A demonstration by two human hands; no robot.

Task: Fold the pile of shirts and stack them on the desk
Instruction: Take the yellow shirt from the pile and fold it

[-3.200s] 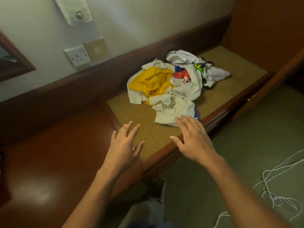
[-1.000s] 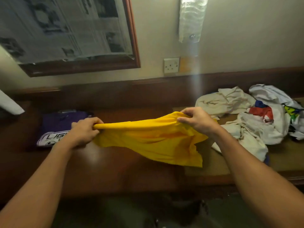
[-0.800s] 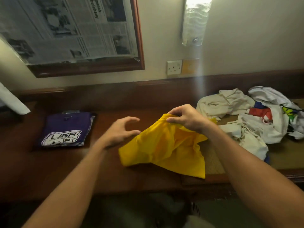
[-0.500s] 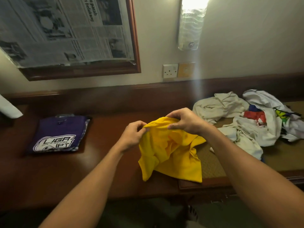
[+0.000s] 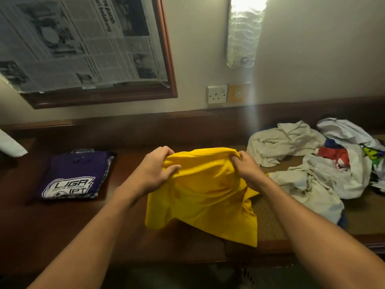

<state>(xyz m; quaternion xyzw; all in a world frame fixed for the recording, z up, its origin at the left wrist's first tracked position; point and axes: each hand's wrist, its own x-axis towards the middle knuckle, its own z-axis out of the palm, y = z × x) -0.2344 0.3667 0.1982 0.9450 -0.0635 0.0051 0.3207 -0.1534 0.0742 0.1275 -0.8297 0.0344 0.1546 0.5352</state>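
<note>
Yellow shirt (image 5: 204, 195), top edge left-to-right

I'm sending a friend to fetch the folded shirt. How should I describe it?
Find the wood-framed newspaper on the wall; beneath it, on the left of the dark wooden desk, lies a folded purple shirt. It alone carries a white LIGA IPT logo, unlike the plain yellow shirt and the crumpled pale shirts at right.

Glossy wooden desk (image 5: 62, 230), matt cloth shirt (image 5: 204, 197)
</note>
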